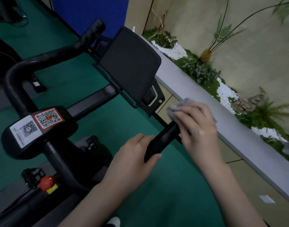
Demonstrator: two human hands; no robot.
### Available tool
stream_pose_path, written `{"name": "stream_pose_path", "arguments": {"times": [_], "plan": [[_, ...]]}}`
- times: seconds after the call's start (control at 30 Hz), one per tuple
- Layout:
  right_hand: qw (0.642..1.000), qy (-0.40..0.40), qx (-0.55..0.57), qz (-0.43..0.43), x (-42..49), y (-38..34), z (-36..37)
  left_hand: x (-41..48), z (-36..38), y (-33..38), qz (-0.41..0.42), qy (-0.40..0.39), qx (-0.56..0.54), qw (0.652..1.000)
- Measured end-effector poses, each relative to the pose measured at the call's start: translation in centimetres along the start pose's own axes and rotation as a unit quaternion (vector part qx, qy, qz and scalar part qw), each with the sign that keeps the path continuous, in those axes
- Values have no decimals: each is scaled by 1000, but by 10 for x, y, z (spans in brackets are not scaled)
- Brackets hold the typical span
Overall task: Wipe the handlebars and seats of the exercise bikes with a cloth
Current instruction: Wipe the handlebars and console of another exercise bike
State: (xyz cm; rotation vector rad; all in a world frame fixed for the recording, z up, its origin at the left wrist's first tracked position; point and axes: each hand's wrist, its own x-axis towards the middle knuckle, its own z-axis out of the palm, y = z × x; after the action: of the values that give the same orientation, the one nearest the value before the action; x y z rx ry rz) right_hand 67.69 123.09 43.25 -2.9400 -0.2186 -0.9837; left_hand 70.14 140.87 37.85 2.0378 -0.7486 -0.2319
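1. The left grip (137,154) sits in the lower centre of the frame. I read it as closed round the near end of the black tubular handlebar (163,138). The thumb lies over the top of the tube; the fingers pass beneath it and are hidden from me.

2. The right grip (197,126) sits at centre right and is closed on the grey fluffy cloth (178,107). Its fingers curl down over the cloth and press it against the same tube, just beyond the left grip, so a short bare stretch of tube shows between the two. A tuft of cloth stands out above the fingertips.

3. Bike layout: the second black handlebar horn (91,33) points toward the upper left of the frame. The flat black console panel (129,63) stands tilted at upper centre. At left centre, the black stem housing (65,128) carries two labels side by side: a red-bordered QR sticker (48,117) and a white QR sticker (24,130). A round red knob (47,181) shows at lower left, with a yellow label just beneath it.

4. Surroundings: a green carpeted floor (111,125) lies under the bike. A long grey ledge (197,95) runs diagonally from upper centre to lower right. Beyond it I see a planter bed of white pebbles (225,94) and green ferns (268,112). A blue panel (91,10) fills the top centre.
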Motion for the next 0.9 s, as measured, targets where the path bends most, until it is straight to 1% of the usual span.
{"name": "stream_pose_path", "arguments": {"times": [0.07,0.13,0.23,0.33,0.47,0.57,0.63,0.7,0.73,0.8,0.9], "plan": [[996,-82,-3,-44,-1,-8,-3,1,-1,0,-4,-4,-8,1000],[988,-137,8,-71,4,-8,-8,3,-1,-1,-6,-4,-13,1000],[983,-175,29,-54,16,-2,-13,4,-1,-1,-16,-6,-13,1000],[976,-212,24,-44,22,-5,-9,3,0,-1,-17,-3,-21,1000],[947,-308,44,-82,32,-9,-5,4,0,0,-19,-3,-28,999],[926,-365,46,-87,45,-11,-5,4,0,0,-25,-5,-28,999],[918,-391,13,-71,59,-7,-6,4,-1,0,-27,-6,-28,999],[915,-397,-56,-42,75,-1,-11,4,-1,0,-29,-7,-32,999],[915,-395,-74,-31,80,3,-14,4,-1,-1,-30,-7,-32,999],[912,-402,-73,-28,85,6,-17,3,-1,0,-30,-6,-32,999],[890,-449,-63,-54,87,-2,-17,3,-1,0,-27,-2,-33,999]]}}
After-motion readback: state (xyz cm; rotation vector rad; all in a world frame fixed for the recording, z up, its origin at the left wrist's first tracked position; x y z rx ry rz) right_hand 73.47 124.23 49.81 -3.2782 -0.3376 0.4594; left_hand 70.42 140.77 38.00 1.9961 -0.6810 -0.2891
